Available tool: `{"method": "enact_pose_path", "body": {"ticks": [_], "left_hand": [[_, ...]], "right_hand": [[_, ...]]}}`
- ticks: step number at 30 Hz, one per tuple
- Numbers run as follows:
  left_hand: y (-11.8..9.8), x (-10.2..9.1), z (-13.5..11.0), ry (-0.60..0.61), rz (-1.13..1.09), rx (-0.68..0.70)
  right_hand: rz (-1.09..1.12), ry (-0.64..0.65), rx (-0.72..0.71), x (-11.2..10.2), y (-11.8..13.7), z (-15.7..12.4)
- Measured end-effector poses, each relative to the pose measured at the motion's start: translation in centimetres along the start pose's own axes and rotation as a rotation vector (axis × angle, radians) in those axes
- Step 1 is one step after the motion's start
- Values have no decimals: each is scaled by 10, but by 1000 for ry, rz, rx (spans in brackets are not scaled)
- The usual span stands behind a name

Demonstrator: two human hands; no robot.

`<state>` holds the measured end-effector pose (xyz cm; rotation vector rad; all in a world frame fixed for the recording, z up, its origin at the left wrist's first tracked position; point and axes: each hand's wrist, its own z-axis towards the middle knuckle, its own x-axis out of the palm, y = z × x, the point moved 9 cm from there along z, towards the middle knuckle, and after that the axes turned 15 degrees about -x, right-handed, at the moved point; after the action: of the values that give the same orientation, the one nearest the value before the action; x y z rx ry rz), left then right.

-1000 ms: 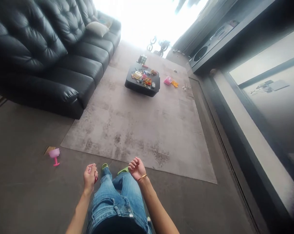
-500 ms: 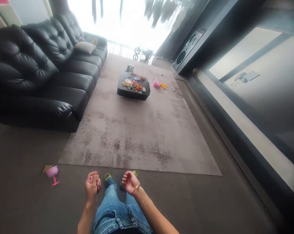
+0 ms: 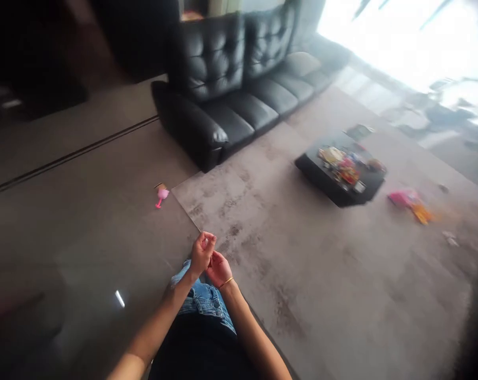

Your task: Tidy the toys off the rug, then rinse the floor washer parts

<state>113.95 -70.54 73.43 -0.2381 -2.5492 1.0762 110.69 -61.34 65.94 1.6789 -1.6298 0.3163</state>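
Evidently the work was in the hands alone: the left hand (image 3: 203, 253) was curled, seemingly closed on a small thing (image 3: 206, 244) that showed only as a pale bit between the fingers, in front of the person's waist. The right hand (image 3: 219, 269), a bracelet (image 3: 226, 282) at its wrist, met it from below; whether its own fingers gripped anything, I could not tell. As for progress, the small thing appeared to be in the grasp but not set down, and no finished step could be made out. Well apart from both hands, a pink toy (image 3: 162, 194) lay on the floor (image 3: 116, 232) beside the rug (image 3: 302, 264), clutter (image 3: 344, 166) covered much of the surface (image 3: 318, 177), and a pink thing (image 3: 404, 198) and an orange thing (image 3: 422, 214) lay on the rug. No brand, label or writing could be read; the far items were blurred.
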Motion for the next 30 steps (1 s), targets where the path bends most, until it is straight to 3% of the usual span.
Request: {"method": "enact_pose_path", "body": {"ticks": [3,6,8,11,14,18,21,23,27,30], "left_hand": [[-11,-27,-15,-160,-156,58],[-19,-87,-37,-356,-368,123],[-12,-135,-59,-501,-505,156],[24,-200,-102,-731,-668,146],[79,-246,-147,-919,-818,90],[139,-303,-194,-1049,-1034,88],[160,-367,-217,-1112,-1166,89],[155,-422,-233,-1136,-1215,134],[118,-536,-279,-1155,-1176,268],[99,-602,-305,-1175,-1170,327]], "right_hand": [[-140,-22,133,14,-13,3],[-285,19,347,37,-37,7],[-405,62,504,52,-62,12],[-586,136,666,74,-111,21],[-705,199,743,95,-172,21],[-820,325,826,115,-265,1],[-892,366,872,121,-339,-20],[-943,350,888,122,-388,-35],[-1031,371,924,135,-482,-65],[-1097,439,939,154,-541,-72]]}}
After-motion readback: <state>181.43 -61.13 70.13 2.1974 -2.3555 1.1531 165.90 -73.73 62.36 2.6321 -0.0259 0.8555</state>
